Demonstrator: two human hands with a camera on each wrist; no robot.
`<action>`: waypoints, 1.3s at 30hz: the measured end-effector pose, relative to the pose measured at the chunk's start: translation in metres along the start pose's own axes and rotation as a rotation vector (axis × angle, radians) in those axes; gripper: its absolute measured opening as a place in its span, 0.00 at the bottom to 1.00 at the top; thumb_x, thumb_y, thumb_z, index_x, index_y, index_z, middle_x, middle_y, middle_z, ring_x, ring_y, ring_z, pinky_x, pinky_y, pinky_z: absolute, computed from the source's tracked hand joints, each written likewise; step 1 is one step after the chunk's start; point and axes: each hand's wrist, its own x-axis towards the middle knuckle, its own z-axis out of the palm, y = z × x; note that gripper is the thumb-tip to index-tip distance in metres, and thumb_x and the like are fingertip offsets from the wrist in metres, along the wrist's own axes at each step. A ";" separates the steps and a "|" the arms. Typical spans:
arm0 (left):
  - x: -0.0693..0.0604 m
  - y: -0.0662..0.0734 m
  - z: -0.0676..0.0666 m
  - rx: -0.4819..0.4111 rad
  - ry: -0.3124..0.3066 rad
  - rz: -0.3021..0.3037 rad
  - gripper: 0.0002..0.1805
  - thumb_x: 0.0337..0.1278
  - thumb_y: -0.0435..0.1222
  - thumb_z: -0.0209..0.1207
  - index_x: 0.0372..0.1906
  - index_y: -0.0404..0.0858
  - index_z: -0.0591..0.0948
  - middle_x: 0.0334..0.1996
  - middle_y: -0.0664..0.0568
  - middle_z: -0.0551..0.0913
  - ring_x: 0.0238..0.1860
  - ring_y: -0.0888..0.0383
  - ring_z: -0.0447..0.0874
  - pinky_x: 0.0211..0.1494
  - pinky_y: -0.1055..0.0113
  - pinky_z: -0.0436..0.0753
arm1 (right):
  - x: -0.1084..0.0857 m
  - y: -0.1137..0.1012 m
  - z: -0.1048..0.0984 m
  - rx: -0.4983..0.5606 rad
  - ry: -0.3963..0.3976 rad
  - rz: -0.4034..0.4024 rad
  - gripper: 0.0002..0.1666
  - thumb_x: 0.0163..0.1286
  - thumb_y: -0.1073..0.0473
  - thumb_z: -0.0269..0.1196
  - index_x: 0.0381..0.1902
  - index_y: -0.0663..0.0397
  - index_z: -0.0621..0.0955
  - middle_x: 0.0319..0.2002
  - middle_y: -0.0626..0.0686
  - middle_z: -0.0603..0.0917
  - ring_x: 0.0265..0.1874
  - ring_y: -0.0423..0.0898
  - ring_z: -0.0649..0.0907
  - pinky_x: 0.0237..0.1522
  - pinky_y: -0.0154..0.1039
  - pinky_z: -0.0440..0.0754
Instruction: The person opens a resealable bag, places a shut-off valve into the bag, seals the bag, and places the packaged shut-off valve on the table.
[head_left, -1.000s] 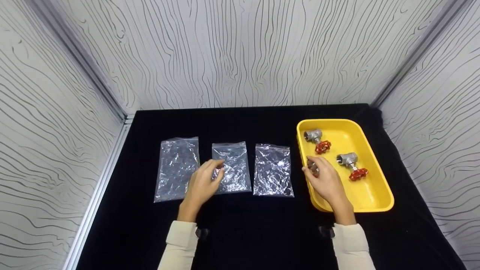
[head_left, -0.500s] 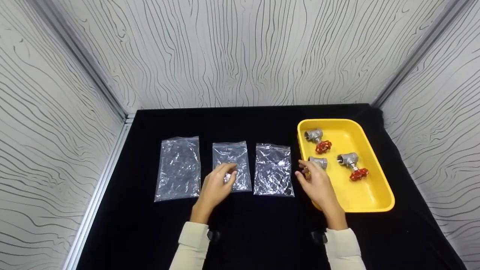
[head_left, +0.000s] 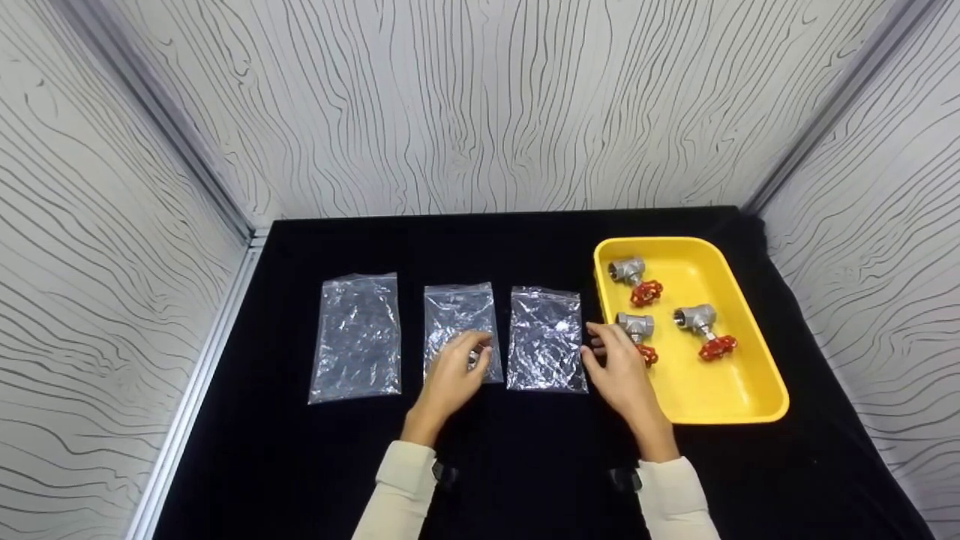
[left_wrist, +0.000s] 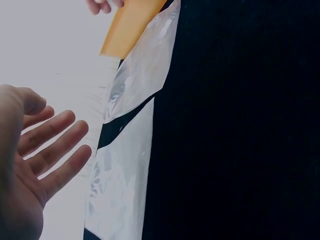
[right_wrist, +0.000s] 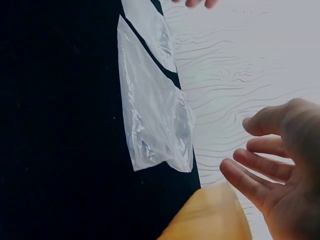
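Middle bag [head_left: 457, 309] beneath left hand [head_left: 452, 373], right hand [head_left: 621, 373] by yellow tray [head_left: 727, 397], both unladen, fingers loosely spread

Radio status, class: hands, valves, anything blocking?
Left hand and right hand empty. Three valves in yellow tray. In head view, left hand partly hides middle bag.

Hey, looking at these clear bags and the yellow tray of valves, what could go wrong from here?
The right hand overlaps the yellow tray's left edge in the head view; swinging sideways might bump it. That could knock together the three valves lying apart inside. The left hand appears over the middle bag, so a careless brush might shift it.
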 end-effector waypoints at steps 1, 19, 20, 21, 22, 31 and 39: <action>0.001 0.000 0.002 -0.010 -0.007 -0.006 0.13 0.73 0.32 0.61 0.56 0.35 0.86 0.45 0.49 0.90 0.45 0.55 0.89 0.49 0.63 0.90 | 0.000 0.000 0.001 -0.004 0.001 0.005 0.24 0.68 0.69 0.70 0.61 0.69 0.82 0.54 0.63 0.85 0.46 0.58 0.88 0.52 0.54 0.90; 0.017 0.006 0.036 -0.199 -0.120 -0.112 0.20 0.72 0.26 0.58 0.65 0.25 0.77 0.55 0.40 0.84 0.55 0.47 0.86 0.56 0.63 0.89 | 0.007 -0.004 0.024 -0.033 -0.091 0.115 0.29 0.69 0.67 0.69 0.67 0.71 0.77 0.64 0.69 0.80 0.60 0.67 0.82 0.66 0.61 0.82; 0.018 0.006 0.037 -0.210 -0.126 -0.120 0.21 0.72 0.26 0.58 0.66 0.25 0.77 0.55 0.39 0.84 0.55 0.46 0.86 0.57 0.62 0.89 | 0.007 -0.004 0.025 -0.038 -0.087 0.110 0.29 0.69 0.67 0.69 0.67 0.71 0.78 0.65 0.69 0.80 0.62 0.68 0.81 0.68 0.62 0.80; 0.018 0.006 0.039 -0.219 -0.134 -0.132 0.21 0.72 0.26 0.58 0.67 0.25 0.76 0.56 0.38 0.83 0.56 0.45 0.85 0.59 0.60 0.88 | 0.007 -0.004 0.027 -0.043 -0.082 0.104 0.29 0.69 0.67 0.69 0.66 0.71 0.78 0.65 0.70 0.79 0.63 0.68 0.80 0.70 0.63 0.78; 0.019 0.006 0.041 -0.221 -0.140 -0.142 0.22 0.72 0.26 0.58 0.67 0.25 0.76 0.57 0.38 0.83 0.57 0.45 0.84 0.60 0.59 0.88 | 0.007 -0.004 0.028 -0.045 -0.079 0.099 0.29 0.68 0.68 0.69 0.66 0.72 0.78 0.65 0.70 0.79 0.65 0.69 0.79 0.71 0.64 0.76; 0.019 0.006 0.049 -0.244 -0.229 -0.201 0.29 0.71 0.27 0.58 0.74 0.25 0.69 0.69 0.35 0.74 0.68 0.39 0.78 0.74 0.47 0.79 | 0.007 0.001 0.038 -0.060 -0.082 0.147 0.30 0.68 0.67 0.68 0.66 0.73 0.77 0.70 0.75 0.74 0.69 0.73 0.75 0.75 0.66 0.71; 0.021 0.009 0.048 -0.165 -0.278 -0.234 0.32 0.72 0.30 0.58 0.77 0.28 0.66 0.75 0.33 0.71 0.77 0.37 0.70 0.83 0.45 0.68 | 0.007 0.003 0.046 -0.054 -0.125 0.257 0.33 0.71 0.65 0.66 0.70 0.73 0.73 0.75 0.77 0.67 0.73 0.75 0.71 0.78 0.67 0.66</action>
